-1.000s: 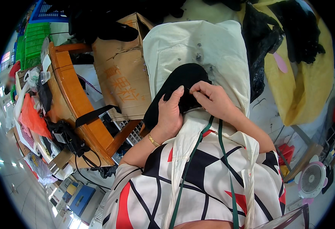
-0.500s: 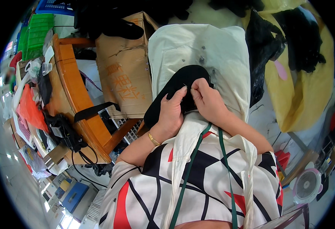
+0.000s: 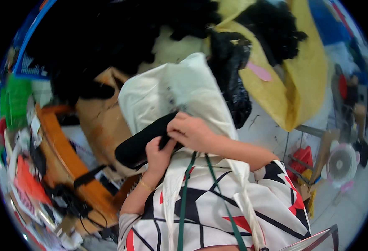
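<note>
A black, elongated fabric piece [image 3: 144,144] with rounded ends lies slantwise over my lap, on a stained off-white cloth [image 3: 148,90]. My left hand [image 3: 158,152] grips its near side, thumb raised. At its right end my right hand [image 3: 190,131] is closed in a pinch, its fingertips close to the left thumb. Whatever is between those fingertips is too small and blurred to make out. An off-white apron with green straps covers part of my patterned clothing.
A big heap of black fabric pieces [image 3: 108,37] fills the far left. Beyond my lap on the right lie a black plastic bag [image 3: 232,79] and a yellow sack [image 3: 295,100] holding more black pieces. To my left are a cardboard box [image 3: 98,121] and wooden frame [image 3: 62,146]; a fan [image 3: 342,164] stands right.
The view has swung, shifting the scene leftward and bringing more of the black heap into sight. My hands remain on the black fabric piece, the right now lying across its end.
</note>
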{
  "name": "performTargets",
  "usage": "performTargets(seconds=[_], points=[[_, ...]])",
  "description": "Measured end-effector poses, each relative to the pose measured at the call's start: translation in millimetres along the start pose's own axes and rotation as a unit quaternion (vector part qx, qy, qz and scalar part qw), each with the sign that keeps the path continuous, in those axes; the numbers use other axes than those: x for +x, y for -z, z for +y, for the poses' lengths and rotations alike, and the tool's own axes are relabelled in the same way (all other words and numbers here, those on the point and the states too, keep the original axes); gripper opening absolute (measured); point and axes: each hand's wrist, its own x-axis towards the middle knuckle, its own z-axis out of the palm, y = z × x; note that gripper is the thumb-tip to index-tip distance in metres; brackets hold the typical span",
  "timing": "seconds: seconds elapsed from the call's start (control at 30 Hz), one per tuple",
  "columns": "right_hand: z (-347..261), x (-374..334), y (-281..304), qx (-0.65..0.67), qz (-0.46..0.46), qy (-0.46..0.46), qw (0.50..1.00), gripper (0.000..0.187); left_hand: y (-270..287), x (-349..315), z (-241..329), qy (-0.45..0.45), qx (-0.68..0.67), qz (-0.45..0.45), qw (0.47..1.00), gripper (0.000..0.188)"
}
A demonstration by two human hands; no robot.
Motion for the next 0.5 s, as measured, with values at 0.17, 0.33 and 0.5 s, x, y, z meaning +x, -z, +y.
performTargets(seconds=[0.17, 0.33, 0.5], points=[[8.8, -11.8, 15.8, -0.048, 0.172, 0.108, 0.978, 0.007, 14.2, 39.5, 16.4, -0.100, 0.112, -0.152, 0.977, 0.023], [2.8, -12.1, 34.5, 0.361, 0.103, -0.201, 0.905, 0.014, 16.5, 75.7, 39.7, -0.159, 0.184, -0.383, 0.891, 0.026], [29.3, -27.4, 39.3, 0.574, 0.031, -0.326, 0.751, 0.021, -1.5, 72.1, 34.8, -0.301, 0.211, -0.178, 0.913, 0.019]])
